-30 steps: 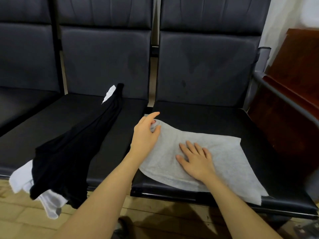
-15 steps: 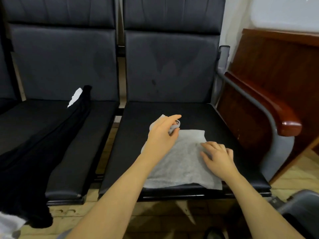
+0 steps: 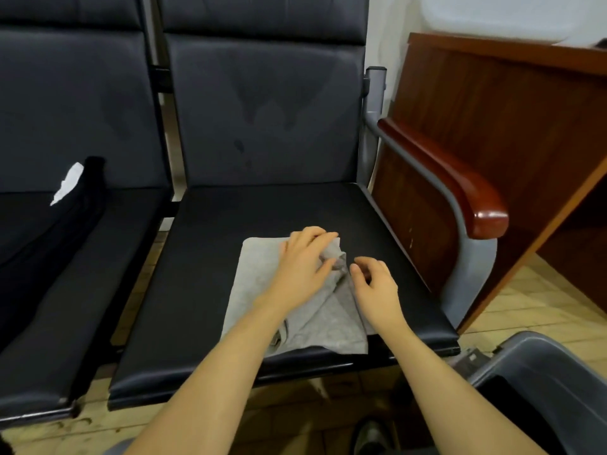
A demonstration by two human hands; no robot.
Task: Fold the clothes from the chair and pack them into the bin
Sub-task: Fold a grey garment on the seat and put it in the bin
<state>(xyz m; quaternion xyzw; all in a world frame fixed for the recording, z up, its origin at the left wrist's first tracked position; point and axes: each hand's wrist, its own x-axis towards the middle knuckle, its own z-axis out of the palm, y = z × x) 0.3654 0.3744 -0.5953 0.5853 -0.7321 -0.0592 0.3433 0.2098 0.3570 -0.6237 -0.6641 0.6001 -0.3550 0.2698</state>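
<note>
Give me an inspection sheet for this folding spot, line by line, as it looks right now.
Surface: black chair seat, worn backrest.
Job's things: grey cloth partly folded on that seat; black garment with white cloth on the neighbouring seat; grey bin on the floor, lower right.
Clutter: nothing seen.
Grippers: left hand pressing flat on the grey cloth; right hand beside the fold, fingers curled, holding nothing.
Cables: nothing seen.
Surroundings: wooden armrest, wooden desk, tiled floor.

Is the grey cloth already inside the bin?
No, the grey cloth lies on the chair seat under the left hand; the bin stands apart.
</note>
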